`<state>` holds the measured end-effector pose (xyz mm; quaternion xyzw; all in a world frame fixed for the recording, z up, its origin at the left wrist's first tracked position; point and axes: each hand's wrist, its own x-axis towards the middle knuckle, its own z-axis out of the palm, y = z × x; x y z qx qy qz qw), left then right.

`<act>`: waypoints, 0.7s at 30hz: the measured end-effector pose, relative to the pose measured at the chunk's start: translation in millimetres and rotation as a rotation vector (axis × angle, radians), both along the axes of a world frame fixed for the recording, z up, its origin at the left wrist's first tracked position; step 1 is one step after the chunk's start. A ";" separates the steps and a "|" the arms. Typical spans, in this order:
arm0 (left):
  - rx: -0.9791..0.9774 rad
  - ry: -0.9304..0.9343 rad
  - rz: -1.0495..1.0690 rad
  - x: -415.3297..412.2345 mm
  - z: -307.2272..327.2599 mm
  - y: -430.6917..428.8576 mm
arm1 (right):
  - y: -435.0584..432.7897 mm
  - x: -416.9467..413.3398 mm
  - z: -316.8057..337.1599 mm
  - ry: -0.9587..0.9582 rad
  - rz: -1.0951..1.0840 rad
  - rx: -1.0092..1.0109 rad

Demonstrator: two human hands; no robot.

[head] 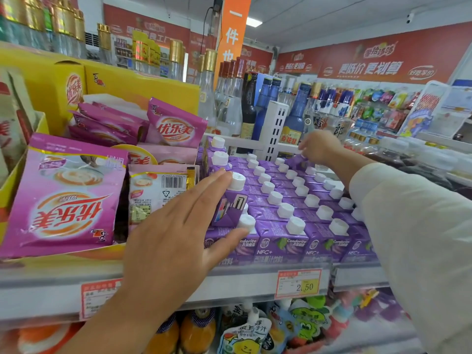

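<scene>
Several rows of purple juice cartons with white screw caps fill a shop shelf. My left hand is spread flat with straight fingers, its fingertips against a raised, tilted purple carton at the left of the block. My right hand reaches to the back row in a white sleeve and pinches the top of a purple carton there.
Pink milk-tea sachets stand in a yellow display box on the left. Glass bottles line the shelf behind the cartons. A price tag reading 2.50 hangs on the shelf edge. Juice pouches and orange bottles sit below.
</scene>
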<state>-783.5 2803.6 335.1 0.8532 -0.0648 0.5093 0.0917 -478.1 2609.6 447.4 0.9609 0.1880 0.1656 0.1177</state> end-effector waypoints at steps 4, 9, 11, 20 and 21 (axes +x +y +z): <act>-0.029 0.014 -0.004 -2.1 2.1 -1.5 | 2.0 -39.1 25.9 -0.152 0.094 0.264; -0.090 0.078 0.022 -6.7 6.7 -3.7 | -7.0 -126.3 34.7 -0.174 0.317 0.578; -0.115 0.065 -0.012 -8.5 7.2 -4.4 | -16.1 -166.8 22.1 -0.124 0.393 0.710; -0.302 0.194 -0.369 -50.6 -15.3 -44.8 | -43.1 -301.1 -65.0 0.156 0.433 1.082; -0.478 0.347 -0.463 -56.9 -22.4 -52.5 | -44.5 -307.0 -77.3 0.184 0.412 1.112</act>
